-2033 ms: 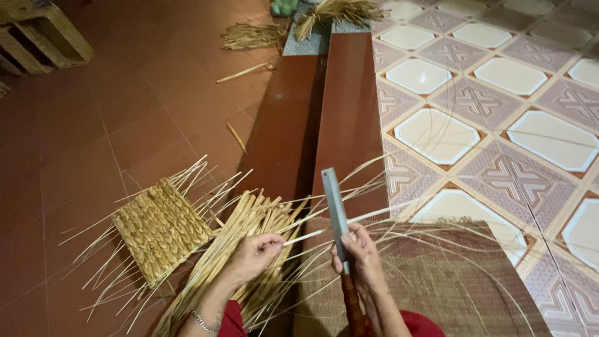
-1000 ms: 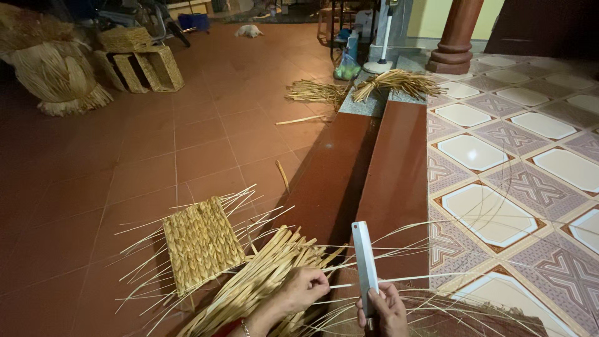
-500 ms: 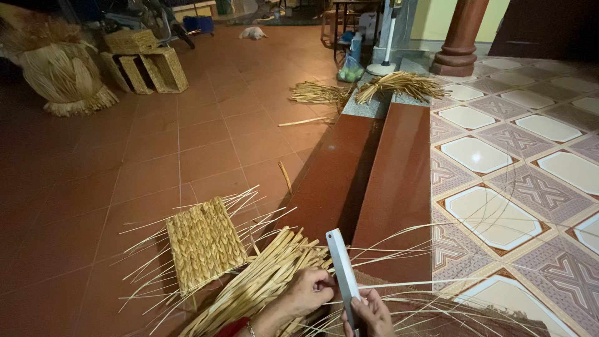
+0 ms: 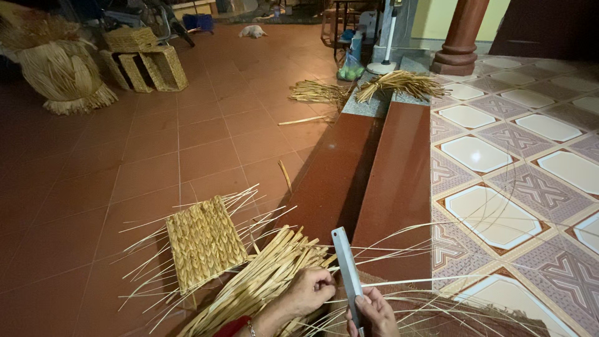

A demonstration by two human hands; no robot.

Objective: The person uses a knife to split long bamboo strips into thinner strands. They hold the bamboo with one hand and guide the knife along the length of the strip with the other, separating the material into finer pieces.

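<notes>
**Hands at the straw, ruler upright**

The red tiled floor (image 4: 125, 156) spreads out ahead of me, meeting a polished dark red step (image 4: 387, 181) that runs away from my lap, with patterned tiles (image 4: 499, 156) to its right. Far off on the left sit a big sheaf of straw (image 4: 59, 72) and a few woven baskets (image 4: 146, 62); more loose bundles (image 4: 399, 82) lie at the far end of the step.

Closer in, a flat woven panel (image 4: 203, 242) rests on the floor with unwoven ends sticking out all round. Just to its right, touching it, a thick bundle of straw strips (image 4: 268, 281) slants up toward the step.

My left hand (image 4: 309, 292) rests on that bundle's near end, fingers curled shut around some of the strips. My right hand (image 4: 371, 312) is closed around the lower part of a flat grey metal ruler (image 4: 346, 274), which stands nearly upright, tilted slightly left, just beside my left hand. Thin pale strands (image 4: 424, 281) arc around both hands.
</notes>
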